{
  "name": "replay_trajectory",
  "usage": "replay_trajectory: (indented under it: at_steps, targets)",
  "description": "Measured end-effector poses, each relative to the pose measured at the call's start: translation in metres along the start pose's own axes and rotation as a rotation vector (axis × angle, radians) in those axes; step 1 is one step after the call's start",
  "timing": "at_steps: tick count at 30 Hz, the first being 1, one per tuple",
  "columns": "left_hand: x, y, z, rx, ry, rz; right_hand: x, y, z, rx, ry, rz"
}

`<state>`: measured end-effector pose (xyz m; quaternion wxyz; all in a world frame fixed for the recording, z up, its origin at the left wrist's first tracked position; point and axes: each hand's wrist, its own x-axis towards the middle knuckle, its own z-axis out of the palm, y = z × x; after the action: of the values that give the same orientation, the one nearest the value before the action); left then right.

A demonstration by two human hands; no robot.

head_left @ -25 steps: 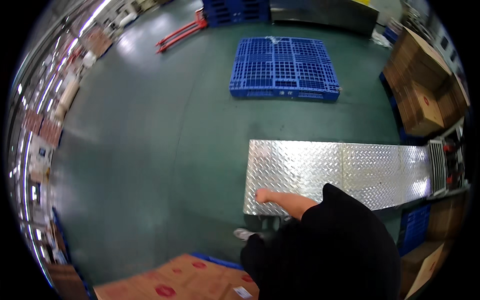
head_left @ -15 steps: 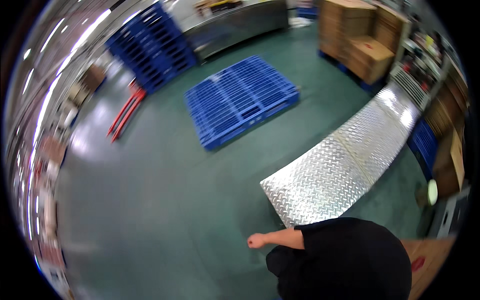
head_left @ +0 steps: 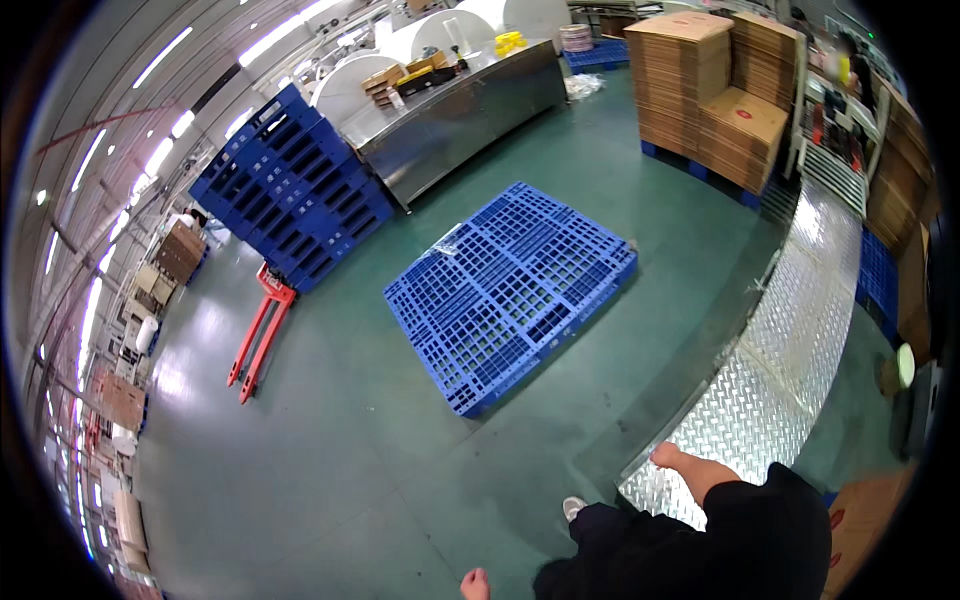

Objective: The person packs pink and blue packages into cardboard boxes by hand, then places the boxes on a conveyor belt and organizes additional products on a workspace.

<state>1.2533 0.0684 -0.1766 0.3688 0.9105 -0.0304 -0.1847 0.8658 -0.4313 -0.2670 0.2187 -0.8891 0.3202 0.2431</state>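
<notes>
My right hand (head_left: 664, 455) hangs beside my black-clothed body, its fingers curled in a loose fist with nothing seen in them. In the picture it lies over the near corner of a silvery diamond-plate metal ramp (head_left: 765, 385). At the lower edge, my left hand (head_left: 476, 584) shows only in part, over the green floor. Its fingers look closed too, and no object shows in them. Ahead of me a blue plastic pallet (head_left: 520, 290) lies flat on the floor, apart from both hands. A scrap of clear film rests on its far left part.
At the left stands a tilted-looking stack of blue pallets (head_left: 290, 195), with a red pallet jack (head_left: 262, 330) beside it. A steel bench (head_left: 465, 125) is behind. Flattened cartons (head_left: 690, 85) are stacked far right; a brown carton (head_left: 868, 520) sits close at my right.
My view has tilted and turned, so the pallet appears larger and lower. My left hand and one shoe have come into the picture. The visible right arm now overlaps the ramp.
</notes>
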Motion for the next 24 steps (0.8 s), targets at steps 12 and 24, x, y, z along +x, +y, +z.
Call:
replay_trajectory:
  at_steps: [12, 24]
  targets:
    - [0.357, 0.372, 0.109, 0.364, -0.026, -0.069, 0.271, -0.018, -0.482, 1.169, 0.485, -0.121]
    - [0.398, 0.955, 0.650, 0.405, -0.799, 0.895, 0.201, 0.307, -0.271, 1.130, 0.383, 1.027]
